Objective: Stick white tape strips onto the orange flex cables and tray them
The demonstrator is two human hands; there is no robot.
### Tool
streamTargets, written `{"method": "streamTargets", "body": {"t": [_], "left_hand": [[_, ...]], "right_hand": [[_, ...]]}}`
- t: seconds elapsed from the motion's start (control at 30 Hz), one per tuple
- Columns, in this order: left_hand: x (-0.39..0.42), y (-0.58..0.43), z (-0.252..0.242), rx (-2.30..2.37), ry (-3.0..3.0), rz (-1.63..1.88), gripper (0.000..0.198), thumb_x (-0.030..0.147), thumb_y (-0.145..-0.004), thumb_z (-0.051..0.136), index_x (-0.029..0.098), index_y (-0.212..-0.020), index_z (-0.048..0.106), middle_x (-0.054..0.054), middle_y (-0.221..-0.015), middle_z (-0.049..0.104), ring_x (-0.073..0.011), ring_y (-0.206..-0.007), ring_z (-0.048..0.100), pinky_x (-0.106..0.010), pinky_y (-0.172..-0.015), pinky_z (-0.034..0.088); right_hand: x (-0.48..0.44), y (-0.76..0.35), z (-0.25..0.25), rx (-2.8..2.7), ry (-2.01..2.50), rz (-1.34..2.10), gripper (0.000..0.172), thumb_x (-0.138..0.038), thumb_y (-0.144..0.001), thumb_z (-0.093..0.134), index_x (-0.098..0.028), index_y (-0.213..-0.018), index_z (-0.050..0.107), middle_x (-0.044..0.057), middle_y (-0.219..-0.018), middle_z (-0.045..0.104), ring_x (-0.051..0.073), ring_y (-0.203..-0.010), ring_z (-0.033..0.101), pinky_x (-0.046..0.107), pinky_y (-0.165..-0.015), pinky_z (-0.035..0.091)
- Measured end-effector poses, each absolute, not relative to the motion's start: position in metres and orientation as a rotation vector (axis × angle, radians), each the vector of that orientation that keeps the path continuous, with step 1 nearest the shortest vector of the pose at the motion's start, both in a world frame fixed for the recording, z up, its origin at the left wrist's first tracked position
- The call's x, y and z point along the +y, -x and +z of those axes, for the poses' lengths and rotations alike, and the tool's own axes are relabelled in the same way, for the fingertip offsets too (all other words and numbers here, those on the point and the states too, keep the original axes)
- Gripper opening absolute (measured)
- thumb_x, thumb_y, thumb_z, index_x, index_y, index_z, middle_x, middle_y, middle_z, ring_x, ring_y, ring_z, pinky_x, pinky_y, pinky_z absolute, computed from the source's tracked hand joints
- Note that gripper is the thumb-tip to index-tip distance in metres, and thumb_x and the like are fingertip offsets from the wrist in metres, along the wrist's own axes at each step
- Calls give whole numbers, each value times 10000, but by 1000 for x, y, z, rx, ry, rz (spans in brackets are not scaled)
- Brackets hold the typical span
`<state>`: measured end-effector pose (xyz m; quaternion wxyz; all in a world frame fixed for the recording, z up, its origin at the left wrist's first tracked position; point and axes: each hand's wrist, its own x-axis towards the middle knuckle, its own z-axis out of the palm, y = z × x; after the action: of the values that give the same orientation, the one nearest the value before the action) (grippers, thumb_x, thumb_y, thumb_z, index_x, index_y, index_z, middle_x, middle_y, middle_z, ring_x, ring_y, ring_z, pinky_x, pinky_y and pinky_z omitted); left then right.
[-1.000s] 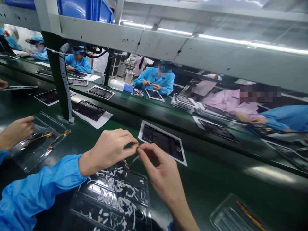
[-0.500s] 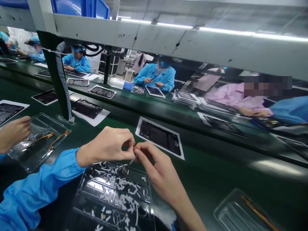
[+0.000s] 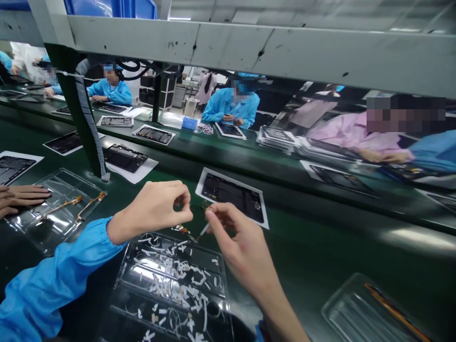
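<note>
My left hand [image 3: 156,204] has its thumb and forefinger pinched together above the far edge of a clear tray [image 3: 119,280]; anything between the fingertips is too small to make out. Just right of it, my right hand [image 3: 242,237] pinches a small part [image 3: 205,206] with thin dark and orange bits. A thin white strip [image 3: 204,229] sticks out below its fingertips. White scraps [image 3: 192,297] lie scattered in the tray. Several tiny coloured pieces [image 3: 181,229] show between the hands, on the green surface.
Another person's hand [image 3: 26,197] rests by a clear tray [image 3: 64,175] with orange flex strips at left. A device panel [image 3: 231,192] lies beyond my hands. Another tray [image 3: 356,304] stands lower right. A grey beam [image 3: 249,47] crosses above.
My hands have moved apart; before, their fingertips met at the small part, which now stays with my right hand. The other person's hand at left has flattened out.
</note>
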<state>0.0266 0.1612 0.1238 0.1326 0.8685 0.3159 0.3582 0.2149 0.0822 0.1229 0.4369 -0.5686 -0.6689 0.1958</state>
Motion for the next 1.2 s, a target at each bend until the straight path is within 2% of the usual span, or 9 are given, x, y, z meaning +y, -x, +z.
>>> {"method": "streamTargets", "body": {"t": [0.13,0.27,0.37,0.5,0.63,0.8,0.93,1.03,1.2], "left_hand": [[158,-29,128,802,-2327,993,147,155,-855,608,213,-961,693,21,-942,731,-129,-765,656,-242,-628,454],[159,-28,130,869,-2288,1024,223,85,-890,511,201,-843,695,32,-812,707,-115,-688,614,-242,-585,398],[159,-25,134,889,-2260,951,153,175,-926,566,202,-861,703,51,-685,644,-104,-601,559,-243,-561,377],[155,-25,139,725,-2276,923,113,286,-937,655,195,-984,704,27,-889,687,-108,-741,616,-232,-656,446],[156,-26,136,742,-2377,963,98,215,-964,605,189,-907,680,32,-845,653,-107,-739,596,-241,-664,440],[154,-28,132,841,-2442,1193,157,139,-978,523,189,-1031,662,4,-1007,680,-100,-735,616,-241,-644,468],[143,-34,128,821,-2807,1300,110,189,-969,562,174,-1007,664,-26,-999,686,-163,-834,645,-286,-672,506],[139,-38,124,913,-2936,1366,131,235,-998,567,175,-1049,670,-59,-1073,677,-209,-954,632,-316,-712,529],[142,-39,120,910,-2952,1414,126,255,-1005,587,188,-1013,694,-40,-1034,684,-202,-945,614,-310,-704,524]], "right_hand": [[84,-218,125,-1667,1400,618,184,-366,-955,571,-212,-904,659,23,-778,676,171,-663,638,270,-592,486],[84,-219,127,-1685,1394,603,207,-378,-952,576,-208,-887,673,25,-779,666,169,-680,605,272,-621,478],[82,-221,130,-1687,1397,640,212,-387,-952,589,-205,-890,676,20,-786,660,160,-676,582,262,-607,463],[82,-222,132,-1676,1381,729,216,-396,-949,605,-206,-877,678,-3,-715,614,141,-616,535,248,-570,446],[85,-222,130,-1648,1368,742,191,-390,-915,649,-205,-922,698,13,-766,658,152,-655,574,251,-600,471],[90,-224,130,-1555,1378,781,233,-418,-890,664,-190,-864,705,4,-664,629,146,-589,570,242,-552,473],[90,-225,132,-1567,1363,789,235,-412,-891,659,-185,-895,719,8,-671,653,152,-614,599,240,-592,499],[89,-224,132,-1575,1355,779,236,-410,-895,650,-188,-914,730,6,-680,659,153,-623,609,235,-593,507],[89,-224,131,-1625,1370,728,240,-411,-916,634,-198,-940,742,-3,-670,658,154,-617,616,238,-590,497]]}}
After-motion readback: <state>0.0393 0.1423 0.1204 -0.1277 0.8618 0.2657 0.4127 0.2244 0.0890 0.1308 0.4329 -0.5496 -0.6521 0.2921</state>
